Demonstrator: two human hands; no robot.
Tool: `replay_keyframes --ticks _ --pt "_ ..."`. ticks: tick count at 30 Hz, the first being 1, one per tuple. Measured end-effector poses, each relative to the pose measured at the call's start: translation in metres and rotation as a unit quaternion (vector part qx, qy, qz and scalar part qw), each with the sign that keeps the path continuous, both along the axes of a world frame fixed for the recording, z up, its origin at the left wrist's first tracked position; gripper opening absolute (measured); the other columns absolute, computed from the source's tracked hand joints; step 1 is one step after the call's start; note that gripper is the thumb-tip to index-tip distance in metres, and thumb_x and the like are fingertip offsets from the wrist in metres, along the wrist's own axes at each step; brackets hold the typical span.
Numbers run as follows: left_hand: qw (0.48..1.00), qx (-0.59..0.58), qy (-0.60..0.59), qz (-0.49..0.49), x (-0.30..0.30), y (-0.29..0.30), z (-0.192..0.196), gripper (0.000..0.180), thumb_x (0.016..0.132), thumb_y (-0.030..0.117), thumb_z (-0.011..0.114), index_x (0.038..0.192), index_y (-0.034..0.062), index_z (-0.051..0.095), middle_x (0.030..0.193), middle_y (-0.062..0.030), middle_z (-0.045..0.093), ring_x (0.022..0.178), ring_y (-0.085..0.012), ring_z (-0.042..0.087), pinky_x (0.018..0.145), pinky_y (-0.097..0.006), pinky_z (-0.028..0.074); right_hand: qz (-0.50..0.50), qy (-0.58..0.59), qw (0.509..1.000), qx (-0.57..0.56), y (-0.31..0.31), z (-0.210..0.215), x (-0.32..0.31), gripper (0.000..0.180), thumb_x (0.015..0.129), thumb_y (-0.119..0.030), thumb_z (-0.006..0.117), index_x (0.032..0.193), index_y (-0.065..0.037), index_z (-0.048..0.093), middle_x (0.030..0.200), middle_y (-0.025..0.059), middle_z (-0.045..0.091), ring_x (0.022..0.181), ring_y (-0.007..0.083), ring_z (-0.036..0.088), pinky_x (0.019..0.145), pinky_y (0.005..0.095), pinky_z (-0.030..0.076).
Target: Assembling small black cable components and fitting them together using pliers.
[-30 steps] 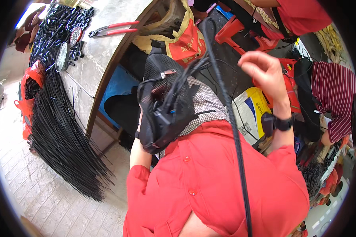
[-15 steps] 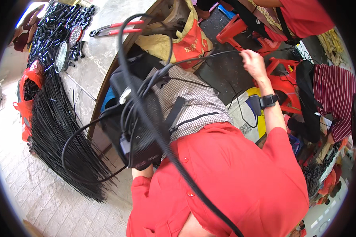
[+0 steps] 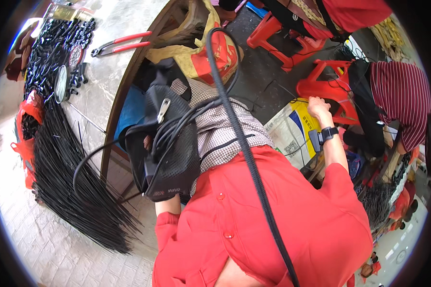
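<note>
1. Our right hand [image 3: 318, 107] has swung out to the right of the frame and come down on the white and yellow woven sack [image 3: 292, 136] beside the red plastic stool [image 3: 328, 91]; half a second ago it was raised higher, near the stools at the top.
2. Its grip: fingers curled down at the sack's top edge, but we cannot tell whether they have closed on anything. The thin black cable it was up beside is no longer seen at that hand.
3. Our left hand [image 3: 166, 193] is buried under the black mesh pouch [image 3: 170, 153] in the centre; we cannot tell how open it is, only that the pouch rests on that forearm.
4. The pouch with its loops of black cord [image 3: 177, 126] now lies flatter over our checked lap, further right than a moment ago.
5. The thick black braided cord [image 3: 242, 143] runs from the top centre down across our red shirt, straighter than before.
6. On the stone worktop [image 3: 105, 76] at the upper left, the red-handled cutters [image 3: 122, 43] and the fan of thin black strips [image 3: 67, 177] lie as they did.
</note>
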State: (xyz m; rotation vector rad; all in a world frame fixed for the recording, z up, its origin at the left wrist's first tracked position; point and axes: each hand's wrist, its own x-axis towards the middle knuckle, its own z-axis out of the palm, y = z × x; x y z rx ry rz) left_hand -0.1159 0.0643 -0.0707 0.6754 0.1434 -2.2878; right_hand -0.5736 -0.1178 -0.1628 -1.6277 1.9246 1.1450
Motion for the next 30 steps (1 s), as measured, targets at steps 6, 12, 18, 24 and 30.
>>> replay_keyframes --ticks 6,12,18,24,30 --pt "0.996 0.000 -0.050 0.074 -0.006 -0.024 -0.003 0.042 0.084 0.022 0.067 0.120 0.0032 0.057 0.117 -0.0115 0.062 0.101 -0.0175 0.062 0.091 -0.028 0.050 0.029 -0.675 0.711 -0.193 -0.023 0.111 0.113 0.048 0.073 -0.011 0.073 0.117 0.001 0.057 0.121 0.0130 0.056 0.118 0.0238 0.051 0.102 0.0348 0.036" --pt "0.994 -0.007 -0.055 0.097 -0.005 -0.037 -0.004 0.041 0.085 0.022 0.066 0.120 0.0033 0.057 0.118 -0.0115 0.062 0.101 -0.0173 0.062 0.091 -0.028 0.050 -0.014 -0.762 0.642 -0.086 -0.054 0.150 0.125 0.008 0.079 0.000 0.067 0.087 0.000 0.064 0.097 0.0046 0.061 0.086 0.0080 0.058 0.070 0.0206 0.049" --pt "0.993 -0.005 -0.030 0.110 -0.004 -0.074 -0.027 0.039 0.085 0.021 0.065 0.120 0.0034 0.057 0.118 -0.0115 0.062 0.102 -0.0171 0.062 0.091 -0.028 0.050 -0.081 -0.749 0.642 -0.145 -0.108 0.140 0.124 0.027 0.086 -0.002 0.063 0.112 0.002 0.059 0.105 0.0072 0.064 0.095 0.0122 0.061 0.084 0.0256 0.049" --pt "0.995 0.001 -0.009 0.101 -0.029 -0.092 -0.040 0.038 0.086 0.020 0.064 0.120 0.0036 0.057 0.119 -0.0115 0.061 0.102 -0.0168 0.062 0.091 -0.027 0.050 0.279 -0.730 0.622 0.060 -0.133 0.176 0.210 0.025 0.069 0.002 0.073 0.093 0.000 0.065 0.099 0.0076 0.063 0.095 0.0181 0.059 0.084 0.0298 0.046" --pt "0.997 -0.001 0.021 0.072 -0.013 -0.091 -0.043 0.037 0.087 0.020 0.064 0.120 0.0037 0.057 0.119 -0.0115 0.061 0.102 -0.0166 0.062 0.091 -0.027 0.050 -0.041 -0.892 0.325 0.313 -0.197 0.153 0.163 0.047 0.087 -0.026 0.059 0.123 0.005 0.052 0.114 0.0220 0.059 0.115 0.0368 0.055 0.089 0.0575 0.049"
